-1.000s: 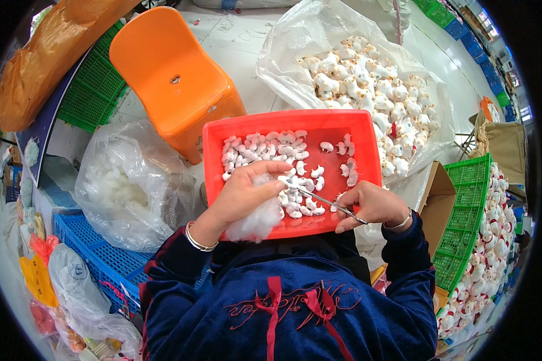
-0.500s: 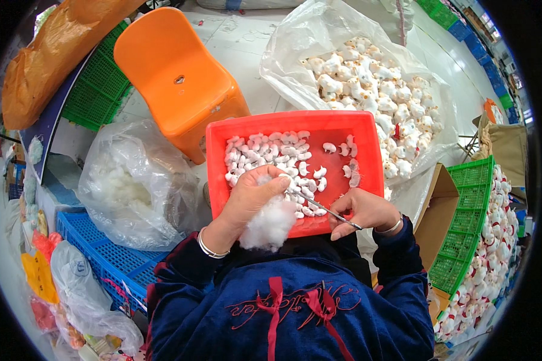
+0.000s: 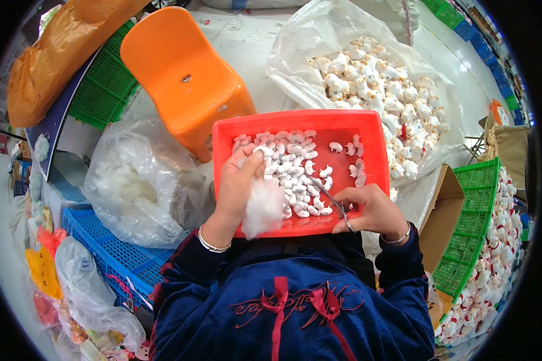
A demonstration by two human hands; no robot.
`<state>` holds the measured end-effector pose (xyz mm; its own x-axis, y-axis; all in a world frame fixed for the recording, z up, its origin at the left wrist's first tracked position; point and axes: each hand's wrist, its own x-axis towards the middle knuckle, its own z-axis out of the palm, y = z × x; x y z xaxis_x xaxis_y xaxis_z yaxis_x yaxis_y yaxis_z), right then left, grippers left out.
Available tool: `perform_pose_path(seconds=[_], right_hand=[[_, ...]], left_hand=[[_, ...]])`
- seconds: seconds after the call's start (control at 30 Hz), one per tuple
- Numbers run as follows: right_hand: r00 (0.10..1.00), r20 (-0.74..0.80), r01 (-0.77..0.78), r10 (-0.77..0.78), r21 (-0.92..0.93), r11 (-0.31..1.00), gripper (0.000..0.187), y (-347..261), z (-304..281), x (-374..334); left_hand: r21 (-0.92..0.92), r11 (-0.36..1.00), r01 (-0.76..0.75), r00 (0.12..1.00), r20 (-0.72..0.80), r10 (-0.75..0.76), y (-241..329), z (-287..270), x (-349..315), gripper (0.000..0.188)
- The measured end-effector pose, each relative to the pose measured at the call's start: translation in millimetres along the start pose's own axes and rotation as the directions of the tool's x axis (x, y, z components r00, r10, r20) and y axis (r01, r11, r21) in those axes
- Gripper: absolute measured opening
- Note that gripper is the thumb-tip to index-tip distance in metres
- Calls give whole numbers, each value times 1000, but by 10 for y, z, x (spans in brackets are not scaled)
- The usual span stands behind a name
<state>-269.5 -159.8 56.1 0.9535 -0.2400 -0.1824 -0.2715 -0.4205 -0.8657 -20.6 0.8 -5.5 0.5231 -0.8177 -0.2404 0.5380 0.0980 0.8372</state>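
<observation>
Over the left part of a red plastic tray [image 3: 298, 115], my left hand [image 3: 233, 189] is closed. Its thumb and fingertips pinch a small white plush piece [image 3: 262, 151], while a fluffy wad of white stuffing [image 3: 264, 207] hangs from the palm. My right hand [image 3: 374, 209], at the tray's near right edge, grips slim metal forceps [image 3: 328, 194]. Their tip points up and left over the pieces, apart from my left hand. Many small curved white plush pieces [image 3: 292, 171] lie in the tray, with a few set apart at its right side.
An orange chair [image 3: 186, 78] stands ahead on the left. Beside it, a clear bag of stuffing [image 3: 132, 186] sits near a blue crate [image 3: 105, 243]. At far right, a big clear bag holds white plush toys [image 3: 391, 102]. A cardboard box [image 3: 442, 207] and a green crate [image 3: 473, 222] flank my right.
The forceps have come away from the piece in my left hand and swung steeper. My left hand has moved up and left with the piece and stuffing. The view has shifted slightly.
</observation>
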Motion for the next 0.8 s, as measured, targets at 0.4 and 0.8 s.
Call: perform_pose_path(seconds=[0.4,0.8], right_hand=[[1000,18,-3,7,-206,978,34,-99,465,404],[994,-12,81,-107,-570,818,59,-466,69,394]], left_hand=[[-365,930,43,999,28,-35,-44,187,-102,19],[-235,971,33,999,35,-26,-25,209,-10,13]])
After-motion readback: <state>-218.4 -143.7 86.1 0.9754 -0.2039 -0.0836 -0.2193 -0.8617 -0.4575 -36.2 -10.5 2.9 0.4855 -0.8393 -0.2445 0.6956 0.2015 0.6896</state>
